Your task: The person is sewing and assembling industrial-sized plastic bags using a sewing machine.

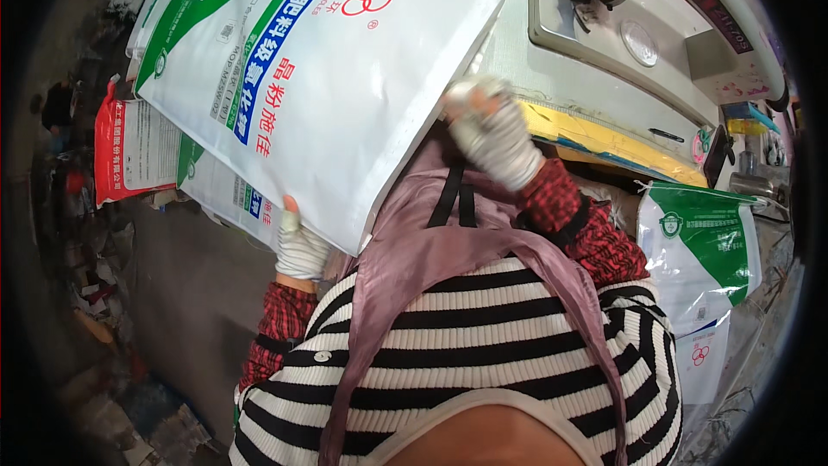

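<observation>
A large white woven plastic sack [379, 95] with green, blue and red print spreads across the top left, its near corner lying by my apron. Both my hands wear white fabric gloves or wraps with fingertips bare. My left hand [302, 246] is closed on the sack's lower left edge; one fingertip shows, the other fingers are hidden. My right hand [496, 129], somewhat smeared by motion, is curled at the sack's right edge, next to the sewing table. Below the upper sack, part of another printed sack [211, 181] shows.
A sewing machine [733, 43] stands on the pale table [552, 78] at top right, with yellow strip [595, 138] along its front edge. A pen [667, 135] lies there. Green-and-white sacks [690, 242] hang at right. A red-and-white sack [142, 151] sits at left; scraps litter the floor.
</observation>
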